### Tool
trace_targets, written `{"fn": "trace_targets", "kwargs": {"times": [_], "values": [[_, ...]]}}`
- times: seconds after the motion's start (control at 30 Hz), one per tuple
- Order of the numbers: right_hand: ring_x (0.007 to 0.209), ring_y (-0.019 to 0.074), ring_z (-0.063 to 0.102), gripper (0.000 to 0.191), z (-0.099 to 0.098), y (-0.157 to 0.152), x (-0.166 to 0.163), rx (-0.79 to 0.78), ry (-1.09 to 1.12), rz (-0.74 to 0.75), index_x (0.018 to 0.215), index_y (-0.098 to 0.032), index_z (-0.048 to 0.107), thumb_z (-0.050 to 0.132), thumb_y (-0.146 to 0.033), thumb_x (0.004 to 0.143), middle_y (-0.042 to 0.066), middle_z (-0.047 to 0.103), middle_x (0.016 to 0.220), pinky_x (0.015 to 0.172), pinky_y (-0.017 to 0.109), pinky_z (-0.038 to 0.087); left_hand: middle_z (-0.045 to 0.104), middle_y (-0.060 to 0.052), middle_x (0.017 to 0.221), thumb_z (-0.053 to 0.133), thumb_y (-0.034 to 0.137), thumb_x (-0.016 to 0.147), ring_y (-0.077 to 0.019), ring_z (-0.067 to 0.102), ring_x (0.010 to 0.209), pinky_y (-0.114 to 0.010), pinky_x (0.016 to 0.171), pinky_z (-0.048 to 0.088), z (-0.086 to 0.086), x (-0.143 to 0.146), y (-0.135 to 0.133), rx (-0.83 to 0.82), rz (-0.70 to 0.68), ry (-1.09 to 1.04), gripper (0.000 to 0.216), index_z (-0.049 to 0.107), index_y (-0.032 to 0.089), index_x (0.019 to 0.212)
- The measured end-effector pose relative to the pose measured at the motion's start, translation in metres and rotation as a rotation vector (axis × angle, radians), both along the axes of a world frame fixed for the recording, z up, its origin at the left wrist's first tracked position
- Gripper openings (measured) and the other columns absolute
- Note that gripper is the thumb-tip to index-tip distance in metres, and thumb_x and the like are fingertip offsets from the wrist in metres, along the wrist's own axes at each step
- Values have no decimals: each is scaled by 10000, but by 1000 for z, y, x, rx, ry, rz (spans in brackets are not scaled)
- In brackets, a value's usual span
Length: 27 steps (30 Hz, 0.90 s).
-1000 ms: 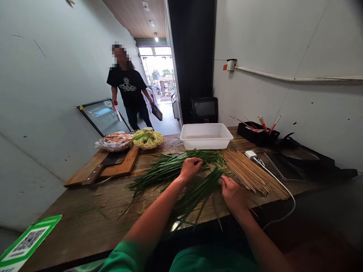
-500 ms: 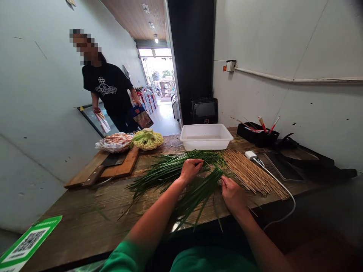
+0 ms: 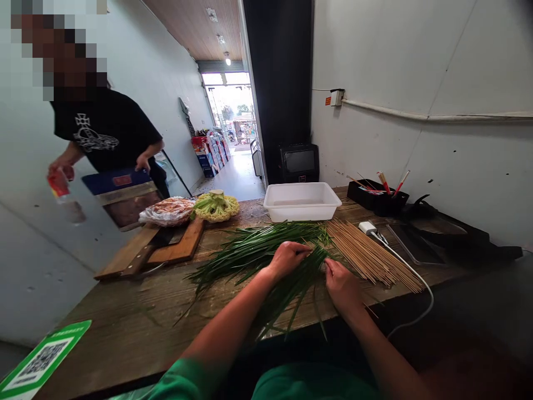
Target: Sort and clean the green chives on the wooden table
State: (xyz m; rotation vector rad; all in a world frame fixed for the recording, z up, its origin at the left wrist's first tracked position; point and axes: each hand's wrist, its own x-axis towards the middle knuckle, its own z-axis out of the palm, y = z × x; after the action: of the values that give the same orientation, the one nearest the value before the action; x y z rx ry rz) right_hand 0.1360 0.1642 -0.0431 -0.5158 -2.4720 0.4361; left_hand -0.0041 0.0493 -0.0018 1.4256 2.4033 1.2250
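My right hand [image 3: 342, 283] pinches the cut ends of a bunch of garlic chives [image 3: 287, 300], whose long leaves hang toward the table's front edge. A thin stick end [image 3: 370, 311] sticks out below that hand. My left hand [image 3: 289, 258] is closed at the same ends, its fingertips on the chives; exactly how many leaves it grips is hidden. Behind my left hand lies a larger pile of chives [image 3: 245, 247]. Bamboo skewers [image 3: 370, 253] lie in a spread stack to the right of the pile.
A white plastic tub [image 3: 302, 212] stands behind the chives. At left, a cleaver [image 3: 144, 255] rests on a cutting board [image 3: 187, 244], near a cauliflower [image 3: 216, 205] and a bagged food [image 3: 169, 211]. A charger [image 3: 368, 228] with cable and a black box [image 3: 366, 194] are at right. A person [image 3: 108, 133] stands beyond.
My left hand has moved right and slightly down, to the ends of the bunch. My right hand stays put. The person with a bag and bottle has come closer at the left.
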Motion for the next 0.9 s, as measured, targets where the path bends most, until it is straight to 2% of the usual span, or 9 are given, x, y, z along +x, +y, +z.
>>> {"fn": "trace_targets", "kwargs": {"times": [0.07,0.13,0.3,0.37,0.47,0.6,0.77,0.9], "values": [[883,163,639,322,-1,0,0,4,9,-6,1073,-158,631,360,-206,907,81,682,1010,750,241,453,713,-22,999,512,225,812,-157,659,900,-238,834,493,4,1,-2,-46,-115,12,278,708,202,1008],[892,163,638,327,-2,0,0,6,9,-16,1080,-156,631,358,-211,908,84,680,1020,759,242,456,715,-20,992,501,238,825,-151,653,881,-230,819,488,9,-4,-5,-84,-137,35,283,704,205,1019],[884,161,640,319,0,-1,0,-8,-8,-42,1067,-167,636,365,-226,910,77,683,1013,756,243,456,687,-71,865,541,251,816,-202,599,893,-337,879,424,13,-21,-12,-229,204,326,208,737,218,877],[882,161,640,321,1,-1,0,-12,-18,-33,1063,-168,636,358,-232,914,77,684,1009,756,245,455,656,-81,852,583,258,788,-231,567,935,-382,904,387,10,-24,-13,-327,223,402,165,737,227,838],[886,163,639,323,3,-2,1,-18,-26,-33,1060,-169,636,354,-231,914,81,686,996,764,250,454,627,-82,880,616,257,761,-248,526,988,-401,931,348,4,-23,-11,-386,194,415,126,731,227,800],[898,168,635,325,4,-2,1,-24,-26,-22,1061,-157,633,351,-225,914,85,684,1000,778,254,449,640,-76,901,601,228,762,-238,528,998,-386,943,348,0,-23,-8,-359,181,394,127,722,214,798],[880,170,638,322,3,-1,1,-27,-29,-18,1059,-166,634,355,-250,921,78,682,1011,751,251,452,695,-51,901,512,174,792,-189,609,884,-302,860,442,-1,-25,-4,-223,267,195,264,689,196,986],[882,169,638,316,3,-1,1,-20,-32,-10,1041,-167,640,358,-235,915,77,684,1003,757,253,453,715,-41,838,466,154,809,-175,635,862,-272,850,464,-2,-26,-1,-165,239,89,331,653,159,1082]]}}
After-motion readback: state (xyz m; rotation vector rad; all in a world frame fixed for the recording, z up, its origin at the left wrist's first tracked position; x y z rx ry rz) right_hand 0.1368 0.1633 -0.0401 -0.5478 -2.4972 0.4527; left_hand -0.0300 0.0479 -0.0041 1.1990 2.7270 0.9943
